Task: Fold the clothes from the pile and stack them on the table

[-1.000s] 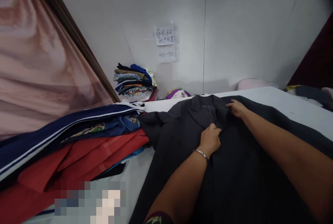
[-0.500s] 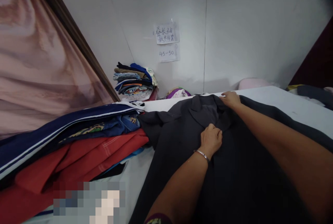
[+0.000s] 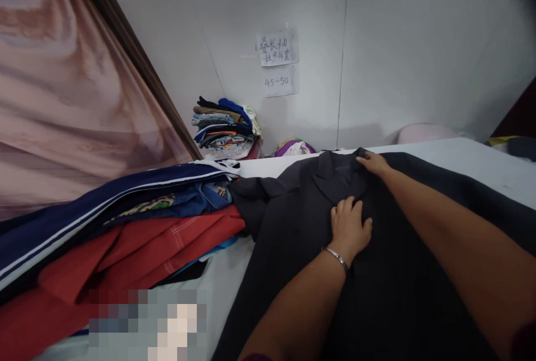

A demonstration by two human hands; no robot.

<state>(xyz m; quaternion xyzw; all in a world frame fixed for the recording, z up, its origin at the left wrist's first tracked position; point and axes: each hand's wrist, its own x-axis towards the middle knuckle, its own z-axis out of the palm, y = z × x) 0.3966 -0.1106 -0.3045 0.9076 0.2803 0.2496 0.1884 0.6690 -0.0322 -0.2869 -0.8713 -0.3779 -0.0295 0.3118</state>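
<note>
A dark suit jacket (image 3: 293, 243) is spread over the white table, its collar and lapels toward the far edge. My left hand (image 3: 350, 226), with a silver bracelet at the wrist, rests on the jacket's front just below the lapel, fingers apart and stretched out. Farther up, my right hand (image 3: 373, 163) pinches the jacket at the right side of the collar. One sleeve lies to the left against a pile of clothes; the other stretches off to the right. The jacket's lower part runs out of view beneath my arms.
Left of the jacket lie a red garment (image 3: 154, 249), a denim piece (image 3: 209, 196) and navy clothing with white stripes (image 3: 104, 199). Behind are a folded clothes stack (image 3: 226, 126), a purple and white bundle (image 3: 295, 147) and a wall with paper notes (image 3: 280, 48). A pink curtain (image 3: 84, 98) hangs left.
My left hand has loosened from a closed grip to spread fingers on the jacket. The collar area now lies flatter, with my right hand still at its edge. The view has shifted slightly.
</note>
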